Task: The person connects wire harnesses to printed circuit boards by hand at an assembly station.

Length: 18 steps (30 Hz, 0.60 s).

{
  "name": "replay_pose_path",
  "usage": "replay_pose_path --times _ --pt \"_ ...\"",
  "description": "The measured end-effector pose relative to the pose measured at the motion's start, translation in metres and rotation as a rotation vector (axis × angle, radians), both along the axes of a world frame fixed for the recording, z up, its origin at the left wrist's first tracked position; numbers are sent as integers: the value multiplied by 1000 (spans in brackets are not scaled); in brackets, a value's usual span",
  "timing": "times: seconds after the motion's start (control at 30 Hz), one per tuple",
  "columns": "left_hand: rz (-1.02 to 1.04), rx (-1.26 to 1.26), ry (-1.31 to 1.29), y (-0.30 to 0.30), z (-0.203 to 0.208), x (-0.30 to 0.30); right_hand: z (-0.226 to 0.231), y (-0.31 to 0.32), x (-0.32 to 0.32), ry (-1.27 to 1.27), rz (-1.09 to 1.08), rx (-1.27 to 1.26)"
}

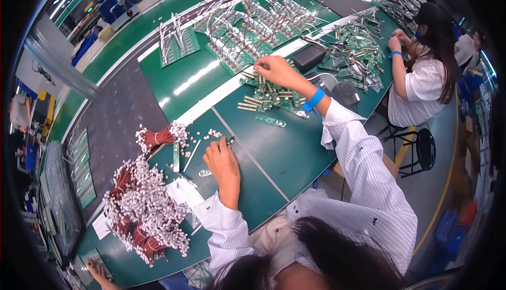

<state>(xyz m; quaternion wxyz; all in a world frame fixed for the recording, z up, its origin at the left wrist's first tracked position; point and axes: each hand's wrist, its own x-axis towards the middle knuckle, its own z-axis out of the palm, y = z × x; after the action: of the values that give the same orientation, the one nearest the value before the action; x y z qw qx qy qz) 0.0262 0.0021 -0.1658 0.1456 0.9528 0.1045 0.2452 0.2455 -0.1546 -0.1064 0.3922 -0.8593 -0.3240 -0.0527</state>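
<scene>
My left hand [222, 164] is closed low over the green table mat, fingers curled. A small green circuit board [231, 140] pokes out at its fingertips. Beside it lie small white connectors [213, 133], a thin white stick [193, 155], a narrow green board [176, 156] and a small clear-and-white piece [204, 173]. Reaching up and away, my right hand [276, 71] has a blue band at the wrist. Its thumb and fingers pinch together over a heap of small circuit boards [274, 96]; whatever they hold is too small to make out. One loose board strip [271, 121] lies nearer me.
Bundles of red-brown wires with white connectors [153, 200] pile up at left. Wired board panels [247, 31] cover the conveyor beyond. Another board heap [353, 47], a black box [309, 58] and a co-worker [421, 74] are at right. A stranger's hand [95, 269] shows lower left.
</scene>
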Motion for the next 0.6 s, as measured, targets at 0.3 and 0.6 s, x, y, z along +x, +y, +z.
replay_pose_path --times 0.3,0.6 --pt "-70 -11 -61 -14 10 0 -49 -9 99 440 -115 250" --pt "-84 -75 -124 -10 10 1 -45 -3 104 34 -462 -423"
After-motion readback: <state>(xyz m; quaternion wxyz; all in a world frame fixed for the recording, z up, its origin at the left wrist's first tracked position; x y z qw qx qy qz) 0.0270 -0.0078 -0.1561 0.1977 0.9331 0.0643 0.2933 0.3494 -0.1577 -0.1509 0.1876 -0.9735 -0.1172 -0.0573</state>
